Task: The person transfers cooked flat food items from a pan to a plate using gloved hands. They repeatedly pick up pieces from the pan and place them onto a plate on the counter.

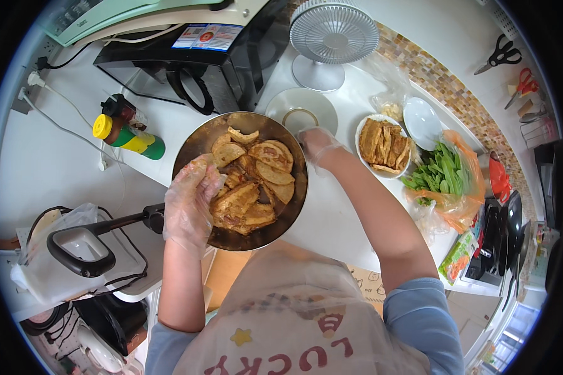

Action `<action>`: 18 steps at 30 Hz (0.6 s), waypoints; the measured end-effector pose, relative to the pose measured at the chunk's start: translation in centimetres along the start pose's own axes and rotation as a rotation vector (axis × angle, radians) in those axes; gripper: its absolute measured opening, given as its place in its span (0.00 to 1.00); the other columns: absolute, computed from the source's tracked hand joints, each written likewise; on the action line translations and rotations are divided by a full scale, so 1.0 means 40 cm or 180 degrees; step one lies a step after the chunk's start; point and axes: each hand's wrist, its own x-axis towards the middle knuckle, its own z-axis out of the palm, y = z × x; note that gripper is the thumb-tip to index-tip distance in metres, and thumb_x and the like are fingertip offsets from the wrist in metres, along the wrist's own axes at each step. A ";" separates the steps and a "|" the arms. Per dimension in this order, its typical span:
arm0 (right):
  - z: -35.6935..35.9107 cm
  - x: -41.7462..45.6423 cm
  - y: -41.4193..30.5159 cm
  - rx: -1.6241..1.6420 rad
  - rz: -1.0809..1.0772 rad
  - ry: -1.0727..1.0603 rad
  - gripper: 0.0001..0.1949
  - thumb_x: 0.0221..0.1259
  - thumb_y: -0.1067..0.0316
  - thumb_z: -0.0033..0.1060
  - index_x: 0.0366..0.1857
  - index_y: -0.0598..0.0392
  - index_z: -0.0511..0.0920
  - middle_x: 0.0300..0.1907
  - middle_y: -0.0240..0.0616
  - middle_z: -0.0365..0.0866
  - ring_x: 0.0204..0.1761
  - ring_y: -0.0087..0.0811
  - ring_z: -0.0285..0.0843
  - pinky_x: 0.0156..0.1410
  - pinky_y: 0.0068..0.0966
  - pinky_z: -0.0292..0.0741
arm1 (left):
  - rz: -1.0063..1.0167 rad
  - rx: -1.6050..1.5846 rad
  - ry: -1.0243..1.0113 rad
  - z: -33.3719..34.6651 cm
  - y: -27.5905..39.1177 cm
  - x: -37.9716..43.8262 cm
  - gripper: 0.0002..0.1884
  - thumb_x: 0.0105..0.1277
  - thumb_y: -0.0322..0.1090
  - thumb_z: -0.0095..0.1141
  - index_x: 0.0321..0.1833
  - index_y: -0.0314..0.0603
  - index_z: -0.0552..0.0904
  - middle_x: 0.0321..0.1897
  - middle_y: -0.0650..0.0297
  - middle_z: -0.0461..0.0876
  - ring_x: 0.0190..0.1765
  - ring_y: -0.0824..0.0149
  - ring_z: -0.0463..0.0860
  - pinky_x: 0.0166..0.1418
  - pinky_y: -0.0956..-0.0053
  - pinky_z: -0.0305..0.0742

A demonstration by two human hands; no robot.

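A round metal bowl (pixel 244 243) holds sauce-coated slices (pixel 274 176) and larger browned pieces of food (pixel 241 206). Part of it extends past the counter's front edge. My left hand (pixel 190 201), in a clear plastic glove smeared with reddish sauce, is over the bowl's left side with fingers curled; whether they pinch anything is hidden. At the right rim, my right hand (pixel 316 143), also gloved, is closed on the bowl, its fingertips partly out of sight. Just behind the bowl lies a pale round dish (pixel 326 105), close to my right hand.
To the right stand a plate of browned slices (pixel 384 145), a white dish (pixel 422 123) and leafy greens (pixel 441 171) in an orange bag. A black microwave (pixel 169 70), silver fan (pixel 333 37) and green bottle (pixel 138 140) stand behind. A loop handle (pixel 82 251) juts out at left.
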 end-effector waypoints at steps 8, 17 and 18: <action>0.058 -0.107 0.047 0.0507 -0.0303 0.1557 0.15 0.62 0.78 0.56 0.49 0.53 0.85 0.46 0.49 0.87 0.50 0.50 0.85 0.57 0.39 0.79 | 0.0091 0.0101 0.0056 0.027 0.009 0.002 0.18 0.76 0.34 0.56 0.63 0.31 0.78 0.48 0.61 0.82 0.50 0.70 0.83 0.59 0.73 0.83; -0.014 -0.098 0.024 0.3596 0.0789 0.1492 0.11 0.73 0.71 0.58 0.53 0.63 0.80 0.48 0.43 0.87 0.47 0.33 0.86 0.52 0.27 0.79 | 0.0057 0.0103 0.0087 0.044 0.001 -0.003 0.17 0.76 0.33 0.57 0.62 0.32 0.78 0.49 0.60 0.83 0.51 0.68 0.84 0.60 0.72 0.83; -0.034 -0.076 0.005 0.4321 0.1081 0.1330 0.11 0.72 0.72 0.58 0.54 0.64 0.79 0.48 0.43 0.87 0.47 0.31 0.85 0.50 0.25 0.79 | 0.0062 0.0123 0.0151 0.042 0.001 -0.006 0.17 0.76 0.33 0.57 0.62 0.32 0.78 0.49 0.60 0.82 0.51 0.68 0.84 0.60 0.72 0.83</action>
